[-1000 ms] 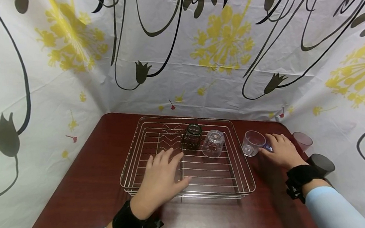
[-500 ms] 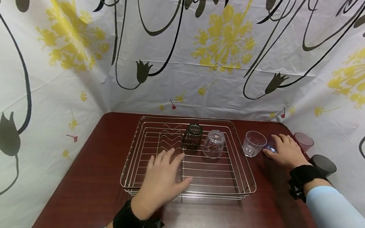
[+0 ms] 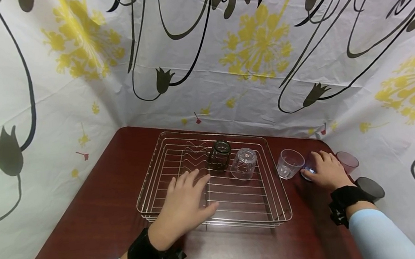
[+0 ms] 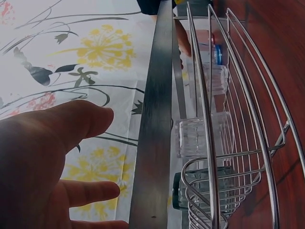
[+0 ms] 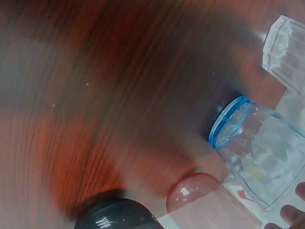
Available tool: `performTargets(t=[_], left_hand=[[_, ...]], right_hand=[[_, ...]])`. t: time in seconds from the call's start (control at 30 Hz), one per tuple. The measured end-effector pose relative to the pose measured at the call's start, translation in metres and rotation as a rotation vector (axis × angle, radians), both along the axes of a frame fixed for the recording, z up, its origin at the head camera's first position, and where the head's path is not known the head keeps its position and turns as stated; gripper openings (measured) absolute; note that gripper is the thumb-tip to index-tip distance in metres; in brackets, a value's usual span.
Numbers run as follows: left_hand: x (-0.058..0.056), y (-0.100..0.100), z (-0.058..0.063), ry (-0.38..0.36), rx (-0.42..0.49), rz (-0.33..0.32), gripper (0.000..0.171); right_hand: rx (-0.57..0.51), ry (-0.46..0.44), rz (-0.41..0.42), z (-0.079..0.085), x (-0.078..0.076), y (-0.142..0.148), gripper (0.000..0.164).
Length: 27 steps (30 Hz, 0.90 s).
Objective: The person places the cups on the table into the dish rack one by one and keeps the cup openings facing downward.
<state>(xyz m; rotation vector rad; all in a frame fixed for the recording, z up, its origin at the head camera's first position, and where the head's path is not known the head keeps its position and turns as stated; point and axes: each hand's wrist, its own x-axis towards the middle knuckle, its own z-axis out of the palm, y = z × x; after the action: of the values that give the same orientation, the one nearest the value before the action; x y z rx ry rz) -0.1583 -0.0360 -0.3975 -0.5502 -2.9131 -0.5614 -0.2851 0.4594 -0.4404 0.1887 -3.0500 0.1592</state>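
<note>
My left hand is over the front left of a wire dish rack, fingers spread and holding nothing; the left wrist view also shows its thumb apart from the fingers. On the rack, a dark green glass and a clear glass stand upside down. To the rack's right, my right hand is at the mouth of an upright clear glass with a blue base, thumb and fingers apart. In the right wrist view, its fingertips show just beyond the rim.
Another clear glass stands upright between the rack and the right hand. At the table's right edge are a pink glass and a dark grey glass. A flower-patterned sheet hangs behind and beside the dark red table.
My right hand has shifted slightly right, and more of the blue-based glass shows between thumb and fingers. The left hand has hardly moved.
</note>
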Motion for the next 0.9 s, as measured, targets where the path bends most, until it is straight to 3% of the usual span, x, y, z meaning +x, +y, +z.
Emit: performTargets(t=[0.9], left_hand=[[0.002,0.000,-0.005,0.025,-0.023,-0.006,0.079]], right_hand=[[0.023,-0.024,0.025,-0.001,-0.018,0.009,0.102]])
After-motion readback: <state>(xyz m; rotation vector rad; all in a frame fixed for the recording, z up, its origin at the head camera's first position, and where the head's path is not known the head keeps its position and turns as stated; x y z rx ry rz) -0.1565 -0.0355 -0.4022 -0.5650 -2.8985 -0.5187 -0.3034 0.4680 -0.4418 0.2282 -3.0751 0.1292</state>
